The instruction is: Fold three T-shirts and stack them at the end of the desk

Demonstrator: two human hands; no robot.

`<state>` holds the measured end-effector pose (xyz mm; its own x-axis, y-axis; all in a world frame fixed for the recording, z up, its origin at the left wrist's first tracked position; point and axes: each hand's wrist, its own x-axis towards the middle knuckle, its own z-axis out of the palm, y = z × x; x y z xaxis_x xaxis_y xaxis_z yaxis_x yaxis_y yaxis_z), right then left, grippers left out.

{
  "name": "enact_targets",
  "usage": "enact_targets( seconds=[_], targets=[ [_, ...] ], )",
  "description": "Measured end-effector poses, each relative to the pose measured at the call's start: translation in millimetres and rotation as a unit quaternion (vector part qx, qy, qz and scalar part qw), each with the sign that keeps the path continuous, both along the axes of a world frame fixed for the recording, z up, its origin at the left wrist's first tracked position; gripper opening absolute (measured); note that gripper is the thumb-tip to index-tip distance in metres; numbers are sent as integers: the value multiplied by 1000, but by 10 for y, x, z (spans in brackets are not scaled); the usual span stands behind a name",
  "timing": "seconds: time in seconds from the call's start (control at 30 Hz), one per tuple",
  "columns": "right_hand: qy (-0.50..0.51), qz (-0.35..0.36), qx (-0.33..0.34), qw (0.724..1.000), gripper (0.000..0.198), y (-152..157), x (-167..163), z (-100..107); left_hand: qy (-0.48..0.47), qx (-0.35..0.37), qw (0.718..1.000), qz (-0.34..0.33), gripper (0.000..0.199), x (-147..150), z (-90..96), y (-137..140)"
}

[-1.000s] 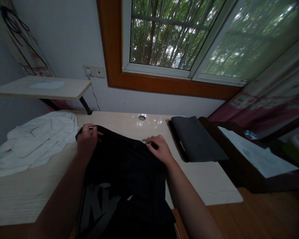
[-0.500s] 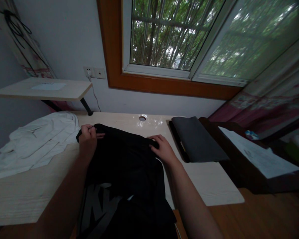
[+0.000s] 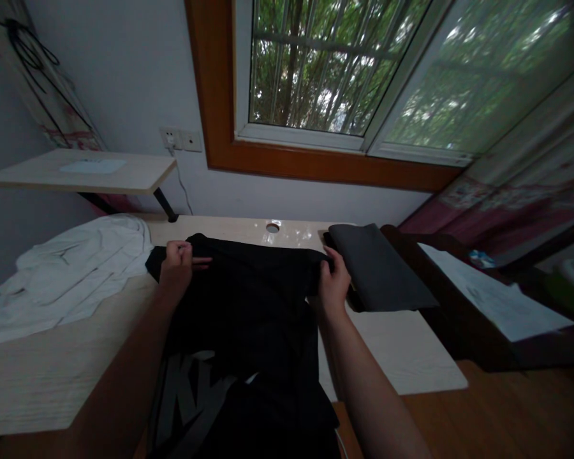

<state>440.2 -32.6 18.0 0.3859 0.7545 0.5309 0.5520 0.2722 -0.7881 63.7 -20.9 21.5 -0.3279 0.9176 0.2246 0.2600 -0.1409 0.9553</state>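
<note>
A black cloth (image 3: pixel 249 299) is lying across the middle of the desk (image 3: pixel 397 350); toward the desk's back edge, the left hand (image 3: pixel 178 268) is pinching the cloth's left side, the right hand (image 3: pixel 333 280) its right corner.

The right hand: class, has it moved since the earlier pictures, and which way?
Yes: the right hand has moved rightward, farther from the round hole at the back.
</note>
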Motion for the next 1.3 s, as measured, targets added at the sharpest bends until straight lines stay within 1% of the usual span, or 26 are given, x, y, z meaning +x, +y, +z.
enact_targets(
  seconds=[0.1, 0.17, 0.23, 0.3, 0.37, 0.43, 0.47, 0.5, 0.53, 0.6, 0.67, 0.7, 0.73, 0.77, 0.8, 0.87, 0.93, 1.03, 1.17, 1.3],
  targets=[
    [59, -2, 33, 998, 45, -8, -30, 38, 14, 66, 994, -89, 35, 12, -153, 56],
    [83, 2, 61, 995, 44, -1, -41, 58, 69, 83, 983, -149, 44, 24, -228, 68],
    [72, -6, 82, 994, 42, 5, -40, 76, 143, 84, 969, -185, 52, 36, -259, 53],
    [27, -25, 86, 996, 39, 3, -33, 92, 221, 84, 952, -195, 54, 45, -257, 22],
    [-32, -53, 82, 995, 34, -12, -30, 99, 287, 82, 937, -183, 52, 51, -244, -10],
    [-82, -68, 68, 992, 27, -33, -44, 93, 326, 76, 927, -169, 46, 53, -238, -30],
    [-96, -58, 54, 992, 25, -44, -58, 85, 338, 71, 924, -163, 42, 54, -238, -35],
    [-104, -31, 37, 993, 25, -55, -78, 74, 346, 65, 922, -163, 38, 55, -238, -36],
    [-109, 11, 16, 994, 26, -64, -102, 61, 352, 58, 919, -169, 33, 55, -239, -33],
    [-130, 131, -27, 982, 29, -74, -158, 35, 363, 51, 909, -199, 26, 56, -241, -21],
    [-176, 257, -58, 949, 32, -70, -215, 15, 382, 55, 890, -241, 25, 57, -245, -6],
    [-203, 305, -66, 928, 32, -62, -240, 8, 394, 59, 880, -257, 26, 59, -250, 0],
    [-228, 339, -70, 910, 32, -52, -261, 2, 407, 63, 871, -267, 27, 63, -256, 4],
    [-251, 358, -70, 897, 31, -40, -276, -3, 419, 65, 865, -270, 29, 69, -263, 6],
    [-269, 363, -67, 890, 29, -28, -286, -9, 428, 66, 860, -268, 30, 76, -271, 5],
    [-295, 352, -61, 886, 27, -4, -290, -26, 442, 65, 857, -259, 33, 96, -282, -3],
    [-313, 327, -65, 889, 26, 15, -280, -53, 452, 61, 854, -249, 35, 118, -286, -13],
    [-345, 264, -95, 896, 27, 35, -262, -105, 470, 55, 849, -234, 40, 144, -287, -23],
    [-387, 191, -138, 892, 36, 46, -259, -164, 503, 42, 835, -219, 47, 164, -304, -22],
    [-401, 166, -149, 889, 39, 49, -268, -192, 525, 27, 825, -208, 51, 183, -313, -30]
  ],
)
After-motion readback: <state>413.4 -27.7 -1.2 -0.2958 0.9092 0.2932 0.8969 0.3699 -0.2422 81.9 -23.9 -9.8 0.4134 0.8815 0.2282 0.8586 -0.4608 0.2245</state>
